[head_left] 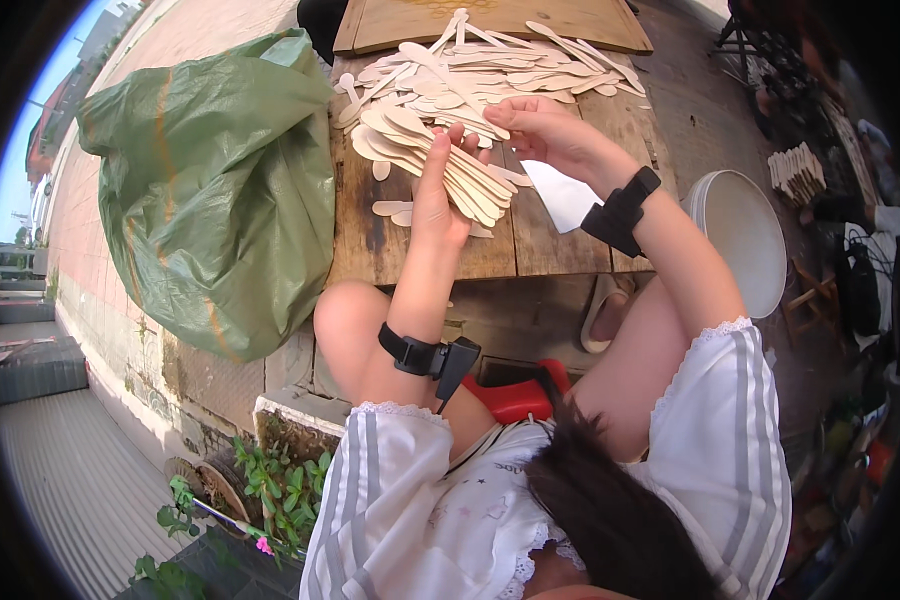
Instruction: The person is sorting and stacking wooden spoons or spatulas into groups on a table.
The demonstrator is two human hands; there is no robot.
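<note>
My left hand (438, 190) is wrapped round a fanned bundle of pale wooden spoons (465, 178), held above the near part of a wooden table (550, 232). Just to its right, my right hand (550, 130) pinches the end of a single wooden spoon (440, 72), which points away to the upper left. Beyond both hands lies a loose heap of wooden spoons (540, 68). A few stray spoons (395, 209) rest on the boards by my left hand, partly hidden by it. A white pointed sheet (562, 192) shows beneath my right wrist.
A large green sack (215, 190) stands against the table's left side. To the right is a white bucket (745, 240). A wooden board (500, 22) lies at the far end. Below the table sits a red seat (515, 398), with a leafy plant (280, 490) at lower left.
</note>
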